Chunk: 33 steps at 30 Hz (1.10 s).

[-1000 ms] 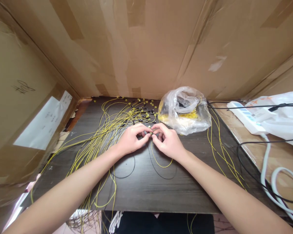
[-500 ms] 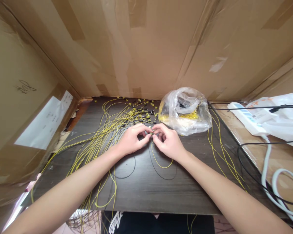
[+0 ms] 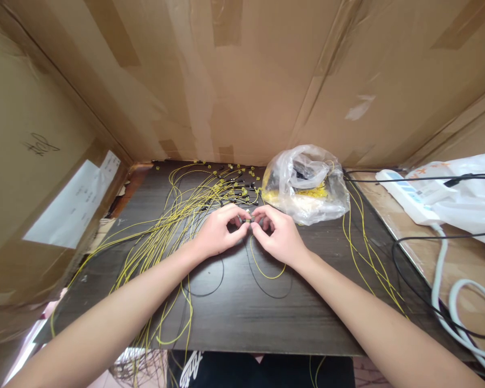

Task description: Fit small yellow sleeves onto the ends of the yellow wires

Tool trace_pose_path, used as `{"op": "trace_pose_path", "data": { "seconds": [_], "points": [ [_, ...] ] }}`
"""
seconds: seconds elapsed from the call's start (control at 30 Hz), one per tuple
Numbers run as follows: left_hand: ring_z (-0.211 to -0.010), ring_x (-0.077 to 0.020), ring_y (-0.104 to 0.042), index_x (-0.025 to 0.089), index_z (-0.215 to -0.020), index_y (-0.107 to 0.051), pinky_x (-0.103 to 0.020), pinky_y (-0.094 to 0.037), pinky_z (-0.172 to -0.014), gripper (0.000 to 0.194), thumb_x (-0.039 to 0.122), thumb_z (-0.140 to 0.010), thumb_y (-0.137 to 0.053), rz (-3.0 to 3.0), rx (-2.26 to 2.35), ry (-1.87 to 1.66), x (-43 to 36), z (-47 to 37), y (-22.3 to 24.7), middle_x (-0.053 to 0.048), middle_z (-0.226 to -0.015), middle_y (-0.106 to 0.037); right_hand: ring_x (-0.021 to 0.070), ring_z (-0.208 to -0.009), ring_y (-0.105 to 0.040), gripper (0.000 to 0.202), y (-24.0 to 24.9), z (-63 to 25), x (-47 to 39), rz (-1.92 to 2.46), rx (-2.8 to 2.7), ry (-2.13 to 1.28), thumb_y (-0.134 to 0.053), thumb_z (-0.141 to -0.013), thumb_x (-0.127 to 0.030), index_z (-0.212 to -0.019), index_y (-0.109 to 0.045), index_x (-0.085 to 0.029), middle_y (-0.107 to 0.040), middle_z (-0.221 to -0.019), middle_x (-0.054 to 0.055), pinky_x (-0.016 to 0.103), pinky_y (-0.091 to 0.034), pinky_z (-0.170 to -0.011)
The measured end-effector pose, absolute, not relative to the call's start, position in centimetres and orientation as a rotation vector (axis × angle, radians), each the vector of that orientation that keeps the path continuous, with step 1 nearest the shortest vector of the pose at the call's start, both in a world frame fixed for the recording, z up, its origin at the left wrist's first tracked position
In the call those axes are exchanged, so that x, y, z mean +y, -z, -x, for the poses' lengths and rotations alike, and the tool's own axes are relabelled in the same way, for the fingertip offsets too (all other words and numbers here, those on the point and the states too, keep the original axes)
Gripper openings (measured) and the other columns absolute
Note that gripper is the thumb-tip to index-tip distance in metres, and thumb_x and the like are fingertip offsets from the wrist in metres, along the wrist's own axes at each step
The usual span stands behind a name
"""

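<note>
Over the middle of the dark tabletop, my left hand (image 3: 221,230) and my right hand (image 3: 278,236) meet fingertip to fingertip. Both are closed in a pinch on a small yellow-and-black connector (image 3: 248,220), mostly covered by the fingers. Below them hang a yellow wire (image 3: 262,274) and a thin black wire (image 3: 223,275), each in a loose loop. Behind and left of my hands spreads a bundle of yellow wires (image 3: 161,231). Their ends carry black tips, and small yellow pieces (image 3: 222,183) lie among them.
A clear plastic bag (image 3: 335,202) with yellow pieces inside stands behind my right hand. Farther right are a white power strip (image 3: 408,196), its coiled white cord (image 3: 444,269) and a white plastic bag (image 3: 469,188). Cardboard walls (image 3: 250,97) enclose the table (image 3: 267,328) at back and left.
My hands stay almost in place, pinching the connector; only a very slight shift of the fingertips shows. The wires and bags have not moved.
</note>
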<state>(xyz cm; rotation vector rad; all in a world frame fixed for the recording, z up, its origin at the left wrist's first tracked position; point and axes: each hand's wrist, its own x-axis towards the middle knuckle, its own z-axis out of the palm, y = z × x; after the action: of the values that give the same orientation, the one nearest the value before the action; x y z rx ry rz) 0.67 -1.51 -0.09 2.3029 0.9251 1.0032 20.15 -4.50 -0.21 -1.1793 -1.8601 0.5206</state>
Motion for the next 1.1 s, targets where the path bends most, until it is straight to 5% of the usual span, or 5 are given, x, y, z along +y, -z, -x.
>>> {"op": "trace_pose_path", "data": {
  "seconds": [1.1],
  "points": [
    [-0.075,-0.0137,-0.062,0.018,-0.103,-0.071,-0.029,-0.052,-0.074,0.012,0.019,-0.092,-0.065,-2.34,0.888,-1.045,-1.33,-0.58,-0.08,-0.003,-0.088,-0.068,0.014,-0.061,-0.056,0.009,0.01,-20.18,-4.45,1.173,-1.866,-0.55,-0.056,-0.093,-0.023,-0.087,-0.063,-0.02,-0.066,-0.076,0.002,0.028,-0.044,-0.057]
  ]
}}
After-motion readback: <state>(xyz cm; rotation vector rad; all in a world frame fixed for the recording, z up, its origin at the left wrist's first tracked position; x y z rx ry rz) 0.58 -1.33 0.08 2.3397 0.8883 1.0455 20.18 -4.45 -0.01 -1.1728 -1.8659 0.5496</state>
